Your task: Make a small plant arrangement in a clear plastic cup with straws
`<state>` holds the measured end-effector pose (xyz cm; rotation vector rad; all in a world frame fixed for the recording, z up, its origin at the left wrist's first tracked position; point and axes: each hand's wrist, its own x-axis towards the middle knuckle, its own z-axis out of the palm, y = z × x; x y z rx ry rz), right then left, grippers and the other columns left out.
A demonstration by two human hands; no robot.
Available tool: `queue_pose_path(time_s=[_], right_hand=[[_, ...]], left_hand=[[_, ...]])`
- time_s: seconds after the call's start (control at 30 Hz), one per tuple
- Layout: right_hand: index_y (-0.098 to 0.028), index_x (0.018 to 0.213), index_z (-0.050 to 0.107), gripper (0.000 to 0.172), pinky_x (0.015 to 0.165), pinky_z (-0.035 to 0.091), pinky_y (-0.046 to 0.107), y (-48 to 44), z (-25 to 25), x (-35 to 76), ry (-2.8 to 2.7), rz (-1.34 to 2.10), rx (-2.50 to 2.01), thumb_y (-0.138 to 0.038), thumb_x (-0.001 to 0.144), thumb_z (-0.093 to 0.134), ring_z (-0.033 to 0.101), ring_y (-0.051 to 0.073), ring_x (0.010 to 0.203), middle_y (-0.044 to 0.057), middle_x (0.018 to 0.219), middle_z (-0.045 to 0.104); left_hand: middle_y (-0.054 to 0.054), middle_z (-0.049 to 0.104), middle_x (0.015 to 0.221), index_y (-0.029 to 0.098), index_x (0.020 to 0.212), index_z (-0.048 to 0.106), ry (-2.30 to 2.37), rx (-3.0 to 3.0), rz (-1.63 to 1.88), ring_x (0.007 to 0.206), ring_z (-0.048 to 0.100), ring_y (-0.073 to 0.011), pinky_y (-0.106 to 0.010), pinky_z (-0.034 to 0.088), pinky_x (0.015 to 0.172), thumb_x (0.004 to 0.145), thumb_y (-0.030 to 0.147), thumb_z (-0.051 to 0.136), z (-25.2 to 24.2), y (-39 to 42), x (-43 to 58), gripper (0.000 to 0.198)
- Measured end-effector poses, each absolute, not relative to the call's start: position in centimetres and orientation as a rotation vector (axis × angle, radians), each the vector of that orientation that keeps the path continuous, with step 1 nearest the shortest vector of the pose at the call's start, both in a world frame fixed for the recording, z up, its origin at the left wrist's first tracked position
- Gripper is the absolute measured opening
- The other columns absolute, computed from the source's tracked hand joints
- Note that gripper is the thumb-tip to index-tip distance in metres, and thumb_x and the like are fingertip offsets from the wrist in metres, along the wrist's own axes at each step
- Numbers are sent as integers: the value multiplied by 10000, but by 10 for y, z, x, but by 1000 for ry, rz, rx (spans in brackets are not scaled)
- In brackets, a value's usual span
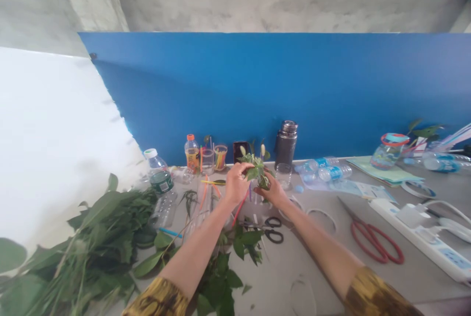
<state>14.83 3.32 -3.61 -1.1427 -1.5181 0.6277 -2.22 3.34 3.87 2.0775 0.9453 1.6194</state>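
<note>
My left hand (pixel 235 183) and my right hand (pixel 274 193) meet over the grey table (pixel 279 276), both gripping a small leafy green sprig (pixel 255 169) with pale buds at its top. The lower stems are hidden inside my fingers. Just below my hands lie black-handled scissors (pixel 270 230). A loose heap of green leaves (pixel 224 276) lies under my left forearm, and a large bunch of leafy cut stems (pixel 91 242) spreads out further left.
Behind my hands stand a dark steel flask (pixel 286 144), plastic bottles and glasses holding coloured straws. Red-handled scissors (pixel 375 242) and a white power strip (pixel 419 237) lie to the right. A blue wall (pixel 257 90) backs the table.
</note>
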Motion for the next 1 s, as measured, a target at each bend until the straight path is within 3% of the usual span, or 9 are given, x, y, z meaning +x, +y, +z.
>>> queue_pose_path(time_s=[0.2, 1.0], right_hand=[[-198, 1276, 624, 613, 865, 548, 449, 33, -33, 146, -1538, 591, -1194, -383, 710, 774, 676, 286, 973, 115, 1167, 709], [-192, 1144, 645, 469, 729, 528, 359, 27, -26, 144, -1589, 597, -1177, -375, 722, 734, 644, 231, 805, 51, 942, 716]], left_hand=[[-17, 662, 796, 214, 914, 746, 951, 2085, 1616, 718, 599, -151, -269, 472, 721, 782, 117, 670, 38, 34, -24, 181], [-22, 672, 813, 229, 937, 748, 962, 2186, 1634, 760, 621, -164, -280, 481, 746, 819, 130, 676, 33, 37, -24, 170]])
